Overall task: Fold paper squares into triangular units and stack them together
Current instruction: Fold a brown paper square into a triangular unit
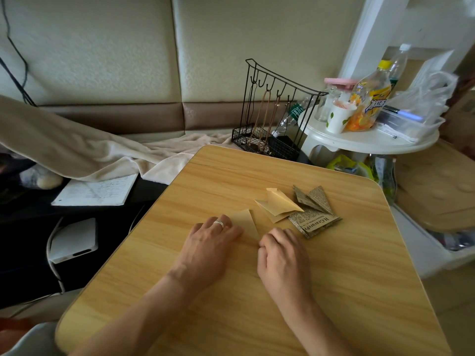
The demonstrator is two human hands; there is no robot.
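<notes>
A tan paper piece (246, 222) folded into a triangle lies flat on the wooden table (347, 278). My left hand (213, 240), with a ring on one finger, lies flat across its left part and presses it down. My right hand (280, 250) has curled fingers at the triangle's lower right tip; whether it pinches the paper is hidden. Beyond them lie tan folded units (279, 204) overlapping each other, and newsprint folded units (314, 210) stacked to their right.
A black wire rack (270, 109) stands beyond the table's far edge. A white round side table (370, 140) at the right holds bottles, a cup and a plastic bag. A beige blanket (90, 147), a notebook (95, 191) and a white box (74, 240) lie to the left.
</notes>
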